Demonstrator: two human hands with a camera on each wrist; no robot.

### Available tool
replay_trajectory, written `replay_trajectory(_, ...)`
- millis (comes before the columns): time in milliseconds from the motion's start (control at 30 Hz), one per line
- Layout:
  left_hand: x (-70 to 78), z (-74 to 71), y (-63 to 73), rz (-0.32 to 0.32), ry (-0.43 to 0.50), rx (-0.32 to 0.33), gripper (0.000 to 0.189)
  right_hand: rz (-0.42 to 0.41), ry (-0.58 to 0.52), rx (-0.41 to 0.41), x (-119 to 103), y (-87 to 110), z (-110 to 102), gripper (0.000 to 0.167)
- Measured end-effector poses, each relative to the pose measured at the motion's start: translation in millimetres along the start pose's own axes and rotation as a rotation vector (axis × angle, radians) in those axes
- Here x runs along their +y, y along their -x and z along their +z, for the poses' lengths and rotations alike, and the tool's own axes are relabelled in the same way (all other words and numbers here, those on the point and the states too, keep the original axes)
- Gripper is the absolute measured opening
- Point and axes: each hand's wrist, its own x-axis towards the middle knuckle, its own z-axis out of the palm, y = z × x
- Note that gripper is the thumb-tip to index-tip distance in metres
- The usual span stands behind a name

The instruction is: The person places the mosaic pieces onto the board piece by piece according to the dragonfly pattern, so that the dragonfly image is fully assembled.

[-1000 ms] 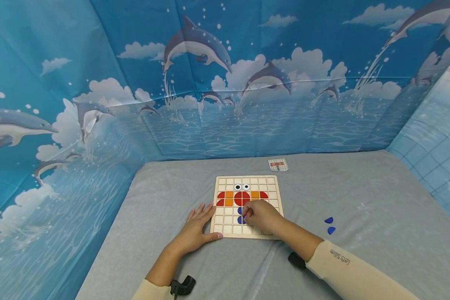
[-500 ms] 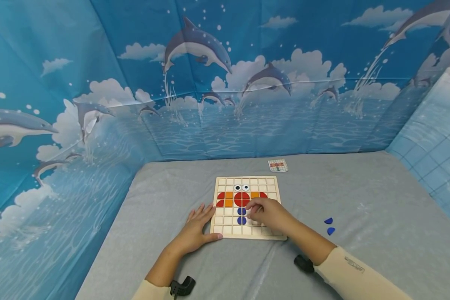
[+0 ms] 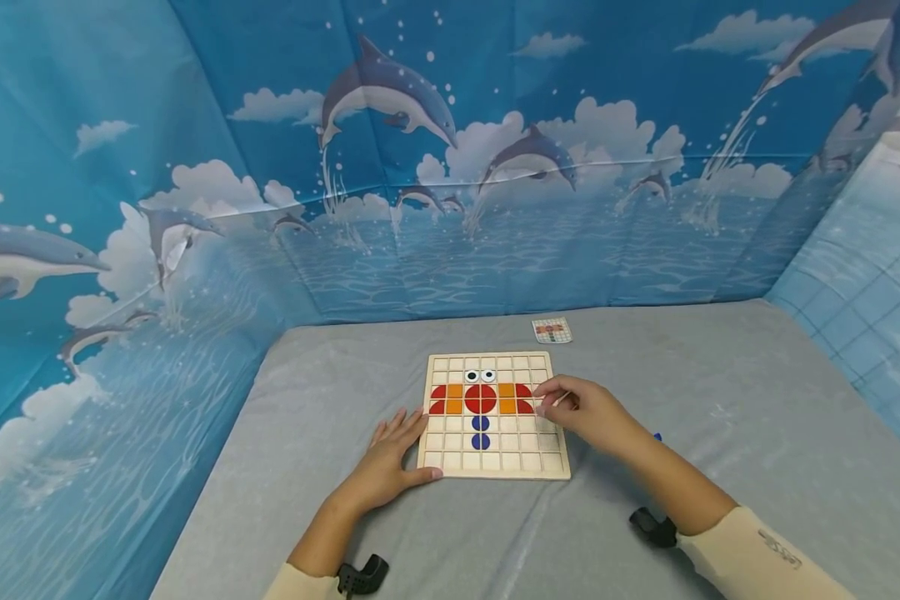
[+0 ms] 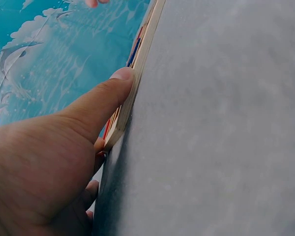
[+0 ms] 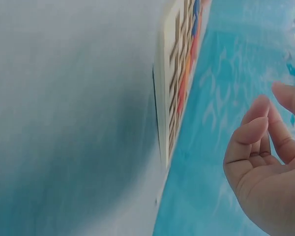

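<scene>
A wooden grid board (image 3: pixel 450 460) lies on the grey cloth. My left hand (image 3: pixel 390 458) rests at its near left corner, fingers spread along the left side. In the left wrist view the thumb (image 4: pixel 96 105) presses on the board's edge. Set in the grid are a red circle (image 3: pixel 481 398), orange squares (image 3: pixel 507 398), red quarter pieces (image 3: pixel 438 407) at both sides, two eye pieces (image 3: pixel 480 376) and two blue circles (image 3: pixel 481 432) made of halves. Over the board's right edge hovers my right hand (image 3: pixel 588 412), fingers loosely bent and holding nothing in the right wrist view.
A small picture card (image 3: pixel 552 331) lies behind the board. Right of the board, a loose blue piece (image 3: pixel 657 437) peeks out past my right forearm. A dolphin-print curtain (image 3: pixel 420 250) stands behind the cloth. Black cameras (image 3: pixel 654 528) sit on both wrists.
My right hand has left the blue pieces and moved right to the board's edge, uncovering both whole blue circles. Its forearm now hides most of the loose blue pieces. The left hand stays put.
</scene>
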Motion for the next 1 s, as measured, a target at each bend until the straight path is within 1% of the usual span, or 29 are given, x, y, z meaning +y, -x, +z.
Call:
replay_trajectory(67,-0.3,-0.2,-0.1,-0.004,-0.001,0.001,0.094,0.009,-0.008,0.006,2,4.4,-10,0.026)
replay_trajectory(200,-1.0,-0.2,-0.7,-0.004,-0.002,0.0,0.094,0.053,-0.025,0.027,6,14.8,-28,0.03)
replay_trajectory(367,-0.6,-0.6,-1.3,0.0,0.002,-0.004,0.094,0.108,-0.003,0.069,15,30.7,-48,0.034)
replay_trajectory(500,-0.2,-0.8,-1.4,-0.002,-0.005,0.001,0.094,0.135,0.018,0.081,26,42.0,-63,0.039)
replay_trajectory(633,-0.3,-0.4,-0.9,-0.005,-0.008,-0.001,0.095,0.147,0.051,0.079,37,50.7,-77,0.042)
replay_trajectory(767,-0.3,0.0,-0.1,-0.008,-0.007,-0.001,0.094,0.153,0.073,0.055,51,57.4,-89,0.041)
replay_trajectory(1000,-0.5,-0.3,-0.5,-0.003,-0.001,0.001,0.094,0.201,0.096,0.011,72,63.8,-99,0.041)
